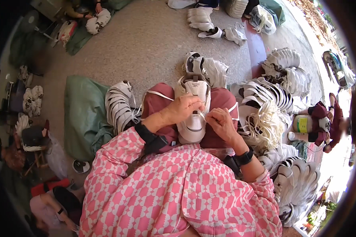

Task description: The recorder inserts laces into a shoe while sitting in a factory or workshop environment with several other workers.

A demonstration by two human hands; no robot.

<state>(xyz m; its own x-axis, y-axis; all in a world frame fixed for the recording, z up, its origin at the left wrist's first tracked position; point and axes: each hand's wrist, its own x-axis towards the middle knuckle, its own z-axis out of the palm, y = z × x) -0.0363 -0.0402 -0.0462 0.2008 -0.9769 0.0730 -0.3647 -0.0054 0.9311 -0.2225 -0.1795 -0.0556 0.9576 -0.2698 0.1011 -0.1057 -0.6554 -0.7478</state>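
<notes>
A white shoe upper (192,133) stands between my knees, its toe toward me and its dark-lined collar pointing away. My left hand (182,108) lies across its lacing area with the fingers closed together. What those fingertips hold is hidden. At the shoe's right side, my right hand (221,123) pinches a pale shoelace (202,115) between thumb and fingers, close to the left fingertips. Further white laces (160,94) hang over my left knee.
Just beyond the shoe sits a row of white uppers (215,72). More nested uppers (120,104) stand at my left beside a green sack (83,114). On my right are a heap of cream laces (267,124) and several stacks of uppers (298,179). Other people work around the edges.
</notes>
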